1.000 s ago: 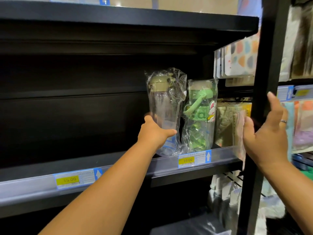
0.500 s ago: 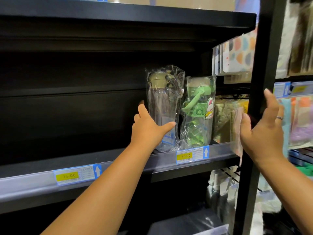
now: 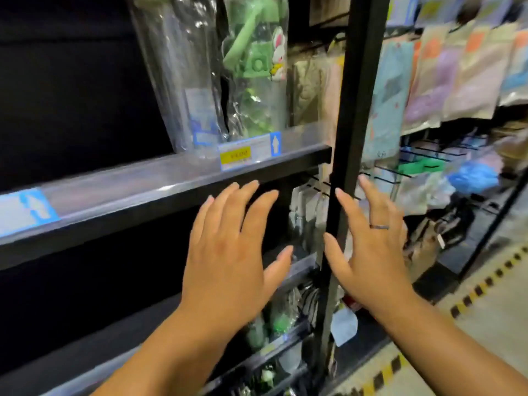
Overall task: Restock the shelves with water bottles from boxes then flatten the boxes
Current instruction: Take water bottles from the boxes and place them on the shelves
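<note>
My left hand [image 3: 228,252] hangs open, fingers straight and spread, back towards me, holding nothing, just below the front edge of the black metal shelf with a clear plastic price rail [image 3: 128,195]. My right hand [image 3: 368,252] is spread just as wide and also empty, with a thin silver ring [image 3: 379,226] on one finger. Its thumb and forefinger lie across the black upright post [image 3: 357,95] of the rack, and I cannot tell whether they touch it.

Above the left hand, two wrapped bottles stand side by side at the right end of the shelf: a clear plastic water bottle in crinkled film [image 3: 183,81] and, just right of it, a green plastic water bottle with a rabbit sticker [image 3: 254,67]. A yellow price label [image 3: 235,155] sits in the rail in front of them. The rest of the shelf to the left is dark.

Right of the post, pastel packets [image 3: 457,67] hang in rows on a wire rack. Small blurred goods fill the lower shelves [image 3: 280,321]. The pale floor carries yellow-and-black striped tape [image 3: 468,298].
</note>
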